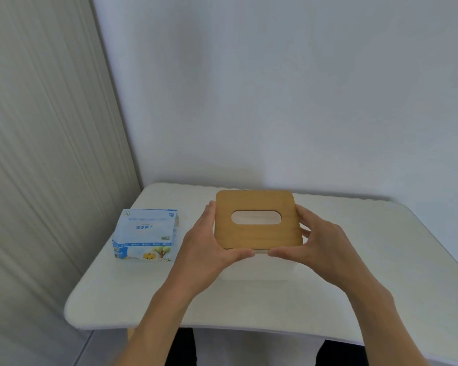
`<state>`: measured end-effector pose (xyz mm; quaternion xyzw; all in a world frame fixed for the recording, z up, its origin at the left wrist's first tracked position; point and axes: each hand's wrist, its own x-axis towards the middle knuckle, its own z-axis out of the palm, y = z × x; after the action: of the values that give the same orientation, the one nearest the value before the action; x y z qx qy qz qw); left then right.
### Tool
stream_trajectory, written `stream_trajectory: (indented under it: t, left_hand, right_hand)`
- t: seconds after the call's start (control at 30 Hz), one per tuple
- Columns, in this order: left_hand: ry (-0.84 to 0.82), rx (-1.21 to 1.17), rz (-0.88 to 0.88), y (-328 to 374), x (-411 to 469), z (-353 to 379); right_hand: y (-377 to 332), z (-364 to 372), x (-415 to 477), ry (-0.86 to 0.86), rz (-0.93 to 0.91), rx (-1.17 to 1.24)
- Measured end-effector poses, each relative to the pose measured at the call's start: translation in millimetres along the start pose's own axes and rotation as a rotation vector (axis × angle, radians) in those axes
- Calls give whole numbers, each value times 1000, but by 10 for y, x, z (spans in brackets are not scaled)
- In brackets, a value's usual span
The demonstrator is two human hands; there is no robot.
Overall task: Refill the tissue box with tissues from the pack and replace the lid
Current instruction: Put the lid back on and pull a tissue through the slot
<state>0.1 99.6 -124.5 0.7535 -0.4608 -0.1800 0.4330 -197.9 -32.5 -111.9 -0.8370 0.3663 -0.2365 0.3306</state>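
A white table (328,299) with rounded corners fills the lower half of the frame; a plain pale wall (275,88) rises behind it; a ribbed grey curtain (43,128) hangs at left.

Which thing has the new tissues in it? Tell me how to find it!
Look at the white table by the wall. To the left of the white box with the wooden lid sits the tissue pack, apart from both hands. It is the only soft, blue-and-white wrapper, with a tree and pumpkin picture.

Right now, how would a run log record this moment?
both hands grip lid | left hand | right hand | box | pack untouched
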Motion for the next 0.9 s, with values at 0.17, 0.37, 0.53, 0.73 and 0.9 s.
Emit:
stream_trajectory:
  t: [0.17,0.37,0.53,0.73,0.9]
  left_hand:
    - [-10,-34,-6,-22,8,7]
    - [-74,-44,-18,-11,19,-10]
    - [-100,-52,1,17,-1,-25]
    - [-126,-73,-2,17,-9,-36]
    - [-136,-77,-3,6,-21,-24]
  right_hand:
    - [30,11,22,-20,16,4]
    - [-9,-20,13,-32,30,25]
    - [-6,-23,1,-57,27,-3]
    - [42,-14,23,-67,35,-58]
    - [57,-13,26,-71,38,-65]
